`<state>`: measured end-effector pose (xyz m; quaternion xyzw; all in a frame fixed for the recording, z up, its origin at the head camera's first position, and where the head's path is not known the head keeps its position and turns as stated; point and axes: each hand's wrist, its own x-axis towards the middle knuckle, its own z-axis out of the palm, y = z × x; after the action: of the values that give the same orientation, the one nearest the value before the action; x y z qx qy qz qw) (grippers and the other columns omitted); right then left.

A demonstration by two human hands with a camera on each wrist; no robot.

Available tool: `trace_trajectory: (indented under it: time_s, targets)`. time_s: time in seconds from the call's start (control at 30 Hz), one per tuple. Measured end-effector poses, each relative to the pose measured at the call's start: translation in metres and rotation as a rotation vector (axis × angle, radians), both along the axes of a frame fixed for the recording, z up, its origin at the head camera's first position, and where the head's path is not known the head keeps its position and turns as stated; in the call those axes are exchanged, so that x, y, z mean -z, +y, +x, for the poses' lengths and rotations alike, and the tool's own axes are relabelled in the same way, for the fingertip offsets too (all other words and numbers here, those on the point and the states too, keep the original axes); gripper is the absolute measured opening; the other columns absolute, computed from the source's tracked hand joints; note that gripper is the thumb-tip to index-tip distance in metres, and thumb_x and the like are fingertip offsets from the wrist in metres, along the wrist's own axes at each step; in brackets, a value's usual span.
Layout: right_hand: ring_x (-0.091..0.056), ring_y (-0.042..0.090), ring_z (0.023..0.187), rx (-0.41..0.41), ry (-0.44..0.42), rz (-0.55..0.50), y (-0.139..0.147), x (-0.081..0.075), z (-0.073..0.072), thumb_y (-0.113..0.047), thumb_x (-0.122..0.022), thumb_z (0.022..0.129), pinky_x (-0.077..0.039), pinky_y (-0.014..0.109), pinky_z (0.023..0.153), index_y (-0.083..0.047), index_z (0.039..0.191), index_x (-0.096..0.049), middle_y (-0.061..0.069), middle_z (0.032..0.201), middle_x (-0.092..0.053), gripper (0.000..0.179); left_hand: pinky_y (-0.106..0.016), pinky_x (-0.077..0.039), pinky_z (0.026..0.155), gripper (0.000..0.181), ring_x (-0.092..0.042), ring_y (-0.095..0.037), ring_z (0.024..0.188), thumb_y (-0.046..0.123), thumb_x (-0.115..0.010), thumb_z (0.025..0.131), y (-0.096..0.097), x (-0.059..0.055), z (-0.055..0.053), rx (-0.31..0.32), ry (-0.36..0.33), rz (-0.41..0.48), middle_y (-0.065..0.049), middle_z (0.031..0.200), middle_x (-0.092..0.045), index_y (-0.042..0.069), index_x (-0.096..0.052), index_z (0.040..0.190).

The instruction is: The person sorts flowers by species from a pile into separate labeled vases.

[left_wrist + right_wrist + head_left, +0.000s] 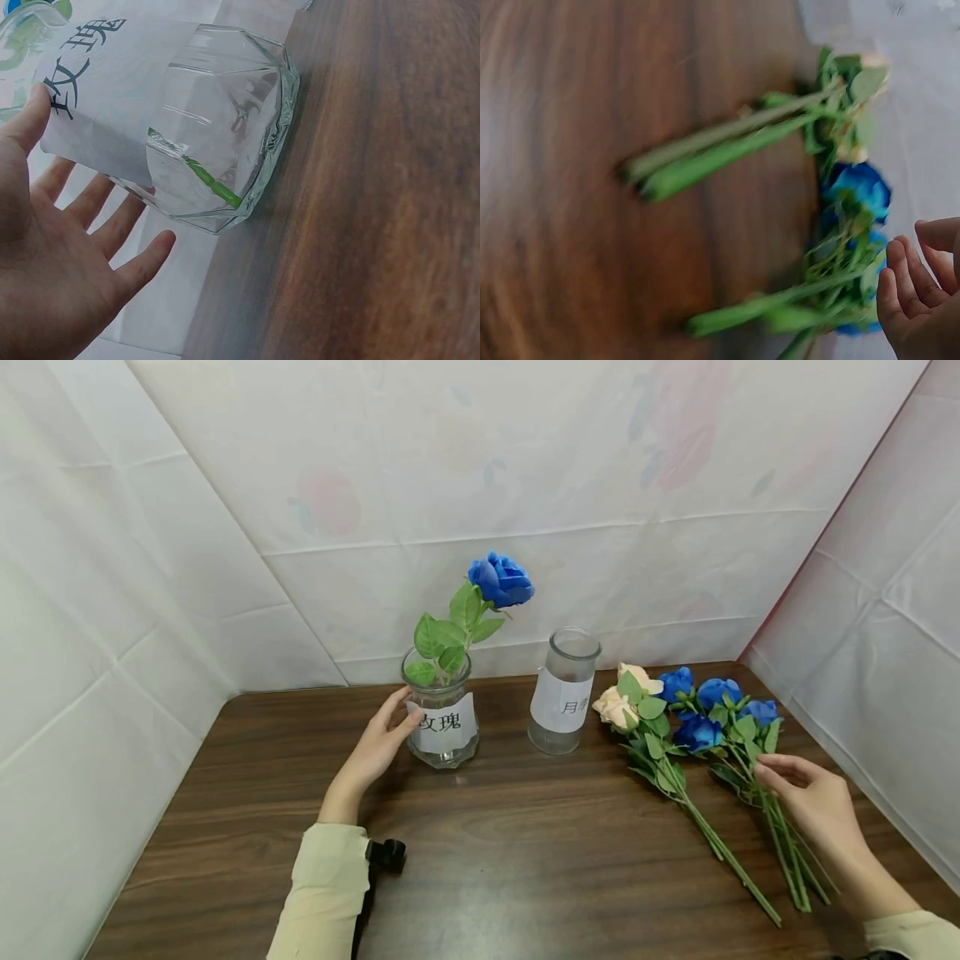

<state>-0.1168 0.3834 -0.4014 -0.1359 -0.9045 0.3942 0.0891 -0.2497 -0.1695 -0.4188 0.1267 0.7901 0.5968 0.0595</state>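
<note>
A clear glass jar (442,739) with a white paper label stands left of centre, holding one blue artificial rose (501,580). My left hand (381,739) holds its left side, thumb on the label's edge and fingers behind. In the left wrist view the little finger of this hand (82,247) stands off the glass, and the green stem end (214,186) shows inside. At the right, my right hand (813,797) hovers by several blue roses (699,732) lying on the table, fingers loosely bent near their leaves. Contact with the stems is unclear; the right wrist view is blurred.
A second labelled glass jar (561,702) stands right of the first one. Cream roses (618,706) lie between it and the blue ones, stems toward the front right. White cloth (480,460) hangs behind and at both sides of the dark wooden table (480,860).
</note>
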Motion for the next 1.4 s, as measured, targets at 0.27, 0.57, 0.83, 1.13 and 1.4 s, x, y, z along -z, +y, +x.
trace_trajectory:
  time_s: [0.27,0.57,0.83,1.13,1.4]
  targets:
    - [-0.061,-0.004,0.067,0.055,-0.022,-0.004,0.019,0.020,-0.002,-0.039,-0.065,0.097,-0.053,0.023,0.057,0.012,0.127,-0.058,-0.023,0.081,-0.064,0.060,-0.059,-0.023,0.114,0.066,-0.018,-0.038,0.147,0.039,-0.049,0.105,0.000,0.000,0.000,-0.001,0.000,-0.005,-0.015,0.162,-0.019,0.013,-0.021,0.159]
    - [-0.063,0.009,0.066,0.027,-0.142,0.143,0.026,0.019,-0.006,-0.048,-0.065,0.094,-0.052,0.032,0.056,0.011,0.123,-0.063,0.026,0.105,-0.070,0.066,-0.060,-0.023,0.113,0.066,-0.017,-0.038,0.147,0.039,-0.049,0.105,0.000,-0.001,0.002,0.000,-0.010,0.000,-0.014,0.162,-0.018,0.014,-0.020,0.159]
    - [-0.063,0.014,0.068,0.014,-0.172,0.169,0.027,0.017,-0.007,-0.045,-0.062,0.096,-0.051,0.035,0.056,0.011,0.119,-0.066,0.024,0.098,-0.070,0.061,-0.060,-0.022,0.114,0.066,-0.017,-0.038,0.147,0.043,-0.049,0.104,-0.001,0.002,0.000,-0.002,-0.001,-0.004,-0.013,0.162,-0.020,0.015,-0.022,0.158]
    - [-0.059,0.010,0.065,0.048,-0.126,0.175,0.027,0.010,-0.008,-0.040,-0.059,0.100,-0.048,0.032,0.054,0.013,0.122,-0.063,0.027,0.099,-0.069,0.058,-0.059,-0.022,0.114,0.066,-0.017,-0.038,0.147,0.041,-0.048,0.105,0.001,0.000,-0.001,0.006,0.003,0.000,-0.013,0.161,-0.021,0.014,-0.021,0.159]
    - [-0.056,-0.002,0.064,0.074,-0.109,0.116,0.026,-0.001,-0.005,-0.043,-0.057,0.099,-0.047,0.026,0.057,0.012,0.127,-0.060,0.020,0.103,-0.070,0.062,-0.059,-0.023,0.114,0.067,-0.017,-0.038,0.147,0.042,-0.048,0.105,0.001,-0.001,0.000,0.003,0.000,-0.012,-0.014,0.162,-0.020,0.014,-0.021,0.159]
